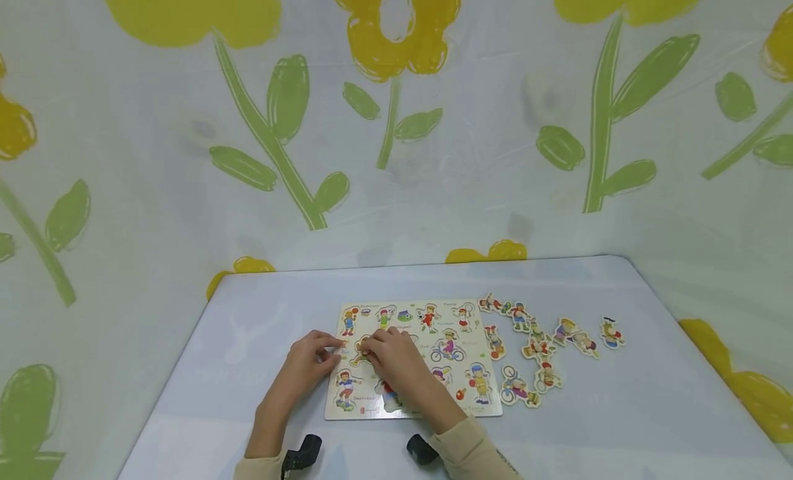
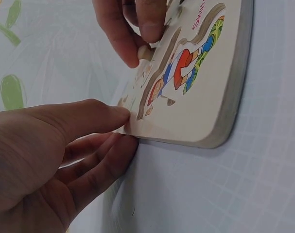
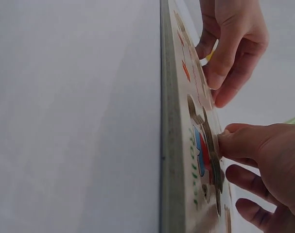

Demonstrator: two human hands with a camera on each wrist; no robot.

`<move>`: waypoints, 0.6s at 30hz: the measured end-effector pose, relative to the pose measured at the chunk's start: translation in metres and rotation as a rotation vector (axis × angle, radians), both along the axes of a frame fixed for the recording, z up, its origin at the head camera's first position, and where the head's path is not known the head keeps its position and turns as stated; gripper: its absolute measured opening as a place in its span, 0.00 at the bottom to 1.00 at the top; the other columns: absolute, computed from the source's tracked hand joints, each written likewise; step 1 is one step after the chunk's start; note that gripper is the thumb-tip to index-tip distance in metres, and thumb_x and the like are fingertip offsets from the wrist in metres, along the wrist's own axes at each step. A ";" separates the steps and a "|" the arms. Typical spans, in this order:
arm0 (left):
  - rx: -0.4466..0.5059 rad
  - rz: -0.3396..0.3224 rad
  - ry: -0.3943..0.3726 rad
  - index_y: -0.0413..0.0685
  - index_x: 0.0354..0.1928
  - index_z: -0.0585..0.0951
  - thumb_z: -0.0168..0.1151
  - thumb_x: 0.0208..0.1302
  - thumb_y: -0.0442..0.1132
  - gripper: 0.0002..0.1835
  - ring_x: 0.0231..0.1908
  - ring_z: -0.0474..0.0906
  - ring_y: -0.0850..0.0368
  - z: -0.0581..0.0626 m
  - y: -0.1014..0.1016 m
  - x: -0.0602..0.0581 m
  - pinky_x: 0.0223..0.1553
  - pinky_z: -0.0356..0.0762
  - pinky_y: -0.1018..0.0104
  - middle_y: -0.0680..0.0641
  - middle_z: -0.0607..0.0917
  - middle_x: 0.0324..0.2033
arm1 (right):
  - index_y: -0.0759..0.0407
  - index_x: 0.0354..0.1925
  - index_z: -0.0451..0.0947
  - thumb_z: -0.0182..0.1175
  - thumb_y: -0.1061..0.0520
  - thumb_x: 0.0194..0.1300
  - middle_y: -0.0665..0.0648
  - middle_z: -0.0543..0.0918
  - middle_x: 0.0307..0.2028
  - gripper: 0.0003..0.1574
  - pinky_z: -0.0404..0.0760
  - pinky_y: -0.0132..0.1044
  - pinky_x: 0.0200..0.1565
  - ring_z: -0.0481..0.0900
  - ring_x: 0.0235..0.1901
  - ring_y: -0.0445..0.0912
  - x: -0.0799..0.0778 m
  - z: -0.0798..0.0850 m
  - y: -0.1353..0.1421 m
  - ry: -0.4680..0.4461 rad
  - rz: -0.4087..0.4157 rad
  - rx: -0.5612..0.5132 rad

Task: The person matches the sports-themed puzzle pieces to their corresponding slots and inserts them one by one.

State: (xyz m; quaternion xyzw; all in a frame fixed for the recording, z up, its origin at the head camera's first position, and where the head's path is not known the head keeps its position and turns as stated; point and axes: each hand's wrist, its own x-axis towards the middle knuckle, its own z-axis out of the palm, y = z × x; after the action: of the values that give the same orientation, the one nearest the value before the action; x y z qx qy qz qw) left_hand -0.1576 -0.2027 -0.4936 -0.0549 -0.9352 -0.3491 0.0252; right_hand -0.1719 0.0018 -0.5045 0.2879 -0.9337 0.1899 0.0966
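A wooden puzzle board [image 1: 489, 405] with printed sports figures in cut-out recesses lies flat on the table. My left hand [image 1: 303, 363] is at its left edge; in the left wrist view the thumb lies on top and the fingers [image 2: 101, 170] are against the edge, pinching it. My right hand [image 1: 396, 359] reaches over the board's middle-left and pinches a small wooden puzzle piece [image 1: 357, 360], mostly covered by the fingertips. A skateboarder recess [image 2: 186, 68] shows close to the left hand. Below the right palm, a red and blue figure [image 3: 201, 150] sits in its recess.
Several loose puzzle pieces [image 1: 537, 348] lie scattered right of the board, one cyclist piece [image 1: 519, 387] close to its right edge. A lone piece [image 1: 611, 333] lies farthest right. The white table [image 1: 248, 328] meets a flower-patterned curtain [image 1: 396, 211] at the back.
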 end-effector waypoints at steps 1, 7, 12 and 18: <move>0.002 -0.002 -0.002 0.45 0.42 0.87 0.70 0.55 0.31 0.11 0.31 0.74 0.64 -0.001 0.000 -0.001 0.31 0.73 0.74 0.48 0.83 0.41 | 0.41 0.49 0.84 0.60 0.49 0.69 0.44 0.85 0.46 0.12 0.78 0.45 0.51 0.79 0.45 0.43 0.000 0.000 0.001 0.000 0.004 0.005; 0.011 -0.018 -0.019 0.45 0.43 0.87 0.69 0.57 0.32 0.11 0.32 0.75 0.63 -0.005 0.004 -0.002 0.32 0.74 0.74 0.47 0.83 0.43 | 0.39 0.54 0.82 0.60 0.49 0.69 0.43 0.84 0.52 0.16 0.77 0.44 0.53 0.78 0.50 0.43 0.008 0.004 0.015 -0.021 0.022 0.050; -0.009 -0.001 -0.030 0.46 0.44 0.87 0.70 0.56 0.33 0.12 0.32 0.75 0.62 -0.001 0.005 -0.001 0.32 0.74 0.74 0.47 0.83 0.44 | 0.42 0.57 0.80 0.58 0.50 0.70 0.43 0.83 0.56 0.18 0.74 0.47 0.58 0.77 0.57 0.44 0.014 0.009 0.022 -0.074 0.060 0.042; -0.023 0.007 -0.046 0.46 0.44 0.87 0.70 0.57 0.34 0.12 0.33 0.75 0.62 0.004 0.001 0.000 0.32 0.74 0.74 0.47 0.83 0.44 | 0.44 0.57 0.80 0.60 0.51 0.69 0.44 0.84 0.54 0.19 0.74 0.48 0.60 0.76 0.58 0.45 0.021 0.020 0.027 -0.086 0.103 0.028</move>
State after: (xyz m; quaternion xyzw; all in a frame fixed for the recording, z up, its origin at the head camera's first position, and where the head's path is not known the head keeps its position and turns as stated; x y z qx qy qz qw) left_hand -0.1576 -0.2021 -0.4892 -0.0438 -0.9397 -0.3393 0.0045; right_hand -0.1511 0.0287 -0.4846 0.3284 -0.9234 0.1939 0.0427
